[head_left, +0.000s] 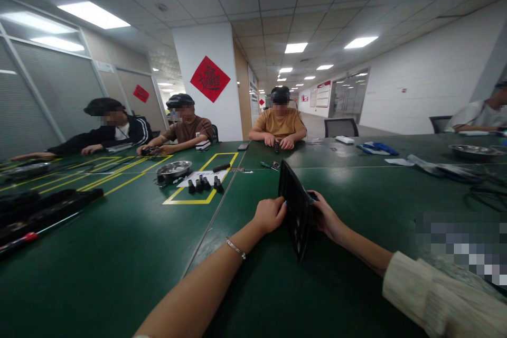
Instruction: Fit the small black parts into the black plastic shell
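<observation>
A flat black rectangular panel stands on edge above the green table, seen nearly edge-on and tilted. Its exact kind does not show. My left hand is closed at the panel's left face, its fingertips against it, with a speck of blue at the tip. From the other side my right hand grips the panel, fingers curled around a dark part there. The panel partly hides the fingers of both hands.
Several short black cylindrical parts stand on white paper inside a yellow-taped rectangle, beside a metal bowl. A red-handled screwdriver lies far left. Green-handled pliers lie beyond the panel. Several people sit around the table.
</observation>
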The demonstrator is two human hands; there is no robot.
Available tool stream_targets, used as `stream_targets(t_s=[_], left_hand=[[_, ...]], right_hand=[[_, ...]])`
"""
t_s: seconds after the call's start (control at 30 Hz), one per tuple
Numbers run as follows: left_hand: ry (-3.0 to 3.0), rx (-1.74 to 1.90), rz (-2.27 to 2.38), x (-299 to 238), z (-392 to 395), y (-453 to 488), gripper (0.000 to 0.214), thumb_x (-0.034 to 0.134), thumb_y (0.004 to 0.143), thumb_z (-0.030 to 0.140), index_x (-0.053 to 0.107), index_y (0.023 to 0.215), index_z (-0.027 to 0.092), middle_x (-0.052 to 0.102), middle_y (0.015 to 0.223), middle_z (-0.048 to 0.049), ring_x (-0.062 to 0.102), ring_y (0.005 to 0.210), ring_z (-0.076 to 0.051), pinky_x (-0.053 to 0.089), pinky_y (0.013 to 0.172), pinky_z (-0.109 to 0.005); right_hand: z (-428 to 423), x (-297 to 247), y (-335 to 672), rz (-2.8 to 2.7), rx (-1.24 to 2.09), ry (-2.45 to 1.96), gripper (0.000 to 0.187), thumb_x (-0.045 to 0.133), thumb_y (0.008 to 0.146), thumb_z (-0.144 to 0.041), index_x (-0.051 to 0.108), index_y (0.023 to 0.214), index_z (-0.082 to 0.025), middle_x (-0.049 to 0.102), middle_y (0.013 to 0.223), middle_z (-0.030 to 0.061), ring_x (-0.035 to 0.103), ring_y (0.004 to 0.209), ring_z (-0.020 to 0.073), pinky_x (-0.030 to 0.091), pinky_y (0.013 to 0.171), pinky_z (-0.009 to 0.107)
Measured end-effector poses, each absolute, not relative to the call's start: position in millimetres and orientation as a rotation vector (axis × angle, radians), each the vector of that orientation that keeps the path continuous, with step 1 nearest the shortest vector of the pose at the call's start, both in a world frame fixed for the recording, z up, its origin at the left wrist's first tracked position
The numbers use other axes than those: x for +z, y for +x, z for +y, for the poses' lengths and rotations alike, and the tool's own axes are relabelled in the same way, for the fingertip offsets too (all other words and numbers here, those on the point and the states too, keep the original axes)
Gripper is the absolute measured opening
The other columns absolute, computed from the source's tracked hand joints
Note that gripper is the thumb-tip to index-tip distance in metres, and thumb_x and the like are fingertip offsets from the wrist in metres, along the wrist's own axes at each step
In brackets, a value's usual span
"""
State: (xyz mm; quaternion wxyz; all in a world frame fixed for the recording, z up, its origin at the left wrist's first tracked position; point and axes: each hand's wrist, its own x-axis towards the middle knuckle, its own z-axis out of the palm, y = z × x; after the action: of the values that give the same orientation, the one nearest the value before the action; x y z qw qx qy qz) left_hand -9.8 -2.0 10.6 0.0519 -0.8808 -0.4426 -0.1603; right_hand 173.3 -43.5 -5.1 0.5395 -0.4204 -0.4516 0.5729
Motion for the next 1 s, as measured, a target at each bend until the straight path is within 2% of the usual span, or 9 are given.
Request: stream_targets(t_s=[0.27,0.4,0.53,0.87,1.0], left_hand=[[-2.762,-0.507,-1.229,8,1,-14,0.035,0.019,0.088,0.036,0.050,0.086,0.018,0.059,0.071,-0.0043,0.057,0.068,-0.016,0.036,0.062,-0.024],[-2.786,-0.501,-1.166,10,1,-14,0.029,0.024,0.087,0.032,0.049,0.090,0.018,0.060,0.073,-0.0040,0.057,0.068,-0.017,0.036,0.061,-0.025],[-2.812,-0.505,-1.165,11,1,-15,0.030,0.023,0.087,0.031,0.050,0.087,0.018,0.060,0.072,-0.0045,0.057,0.068,-0.017,0.037,0.062,-0.025],[-2.906,-0.546,-1.222,5,7,-15,0.045,0.013,0.090,0.038,0.053,0.083,0.018,0.060,0.073,-0.0041,0.056,0.070,-0.016,0.036,0.063,-0.024],[-2.864,-0.532,-1.224,6,5,-14,0.047,0.011,0.089,0.040,0.052,0.087,0.018,0.060,0.075,-0.0041,0.056,0.068,-0.016,0.036,0.062,-0.024]], right_hand=[[-40,-13,176,-1.117,1.267,-0.999,0.049,0.047,0.075,-0.050,0.033,0.117,-0.028,0.049,0.063,-0.0040,0.043,0.040,0.0076,0.022,0.030,0.013],[-37,-20,180,-1.184,1.169,-1.030,0.057,0.041,0.076,-0.057,0.027,0.123,-0.029,0.050,0.061,-0.0038,0.040,0.036,0.0069,0.023,0.030,0.014],[-35,-23,181,-1.236,1.175,-0.991,0.061,0.038,0.076,-0.061,0.022,0.126,-0.029,0.051,0.060,-0.0029,0.039,0.035,0.0069,0.024,0.030,0.014],[-34,-21,180,-1.208,1.217,-1.007,0.057,0.041,0.075,-0.058,0.025,0.122,-0.028,0.053,0.062,-0.0027,0.041,0.035,0.0077,0.023,0.029,0.013],[-36,-20,179,-1.195,1.214,-1.036,0.055,0.041,0.076,-0.058,0.027,0.120,-0.030,0.053,0.064,-0.0021,0.044,0.037,0.0081,0.023,0.029,0.013]])
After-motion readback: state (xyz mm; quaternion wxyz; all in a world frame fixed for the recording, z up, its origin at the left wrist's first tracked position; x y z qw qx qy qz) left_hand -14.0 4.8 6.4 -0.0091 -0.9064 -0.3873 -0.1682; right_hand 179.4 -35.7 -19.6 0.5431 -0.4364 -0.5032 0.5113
